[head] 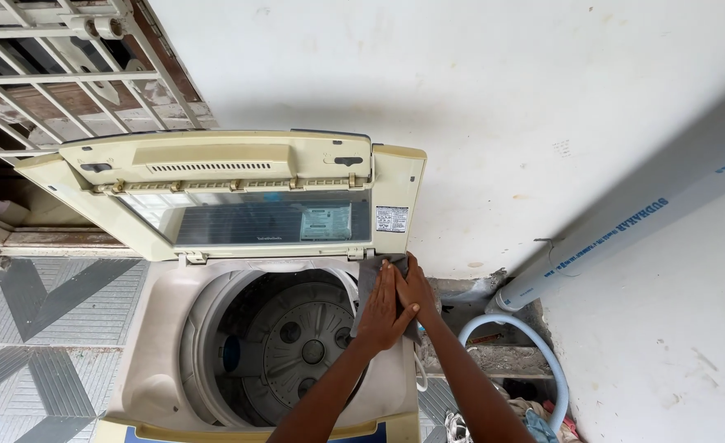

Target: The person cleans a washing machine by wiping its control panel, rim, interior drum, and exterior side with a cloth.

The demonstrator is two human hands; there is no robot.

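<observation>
A cream top-loading washing machine [153, 328] stands below me with its lid [239, 193] folded up and the empty drum [293, 340] exposed. A grey cloth [368, 275] lies on the machine's right rim near the lid hinge. My left hand [381, 310] presses flat on the cloth, fingers pointing up. My right hand [417, 287] lies beside it at the cloth's right edge, its thumb crossing over the left hand. Both forearms reach in from the bottom of the view.
A white wall [477, 98] rises behind the machine. A white plastic pipe [625, 234] slants down the wall at right, and a pale hose [535, 344] curves below it over rubble. A metal window grille [59, 66] fills the top left; patterned grey tiles [43, 320] cover the floor at left.
</observation>
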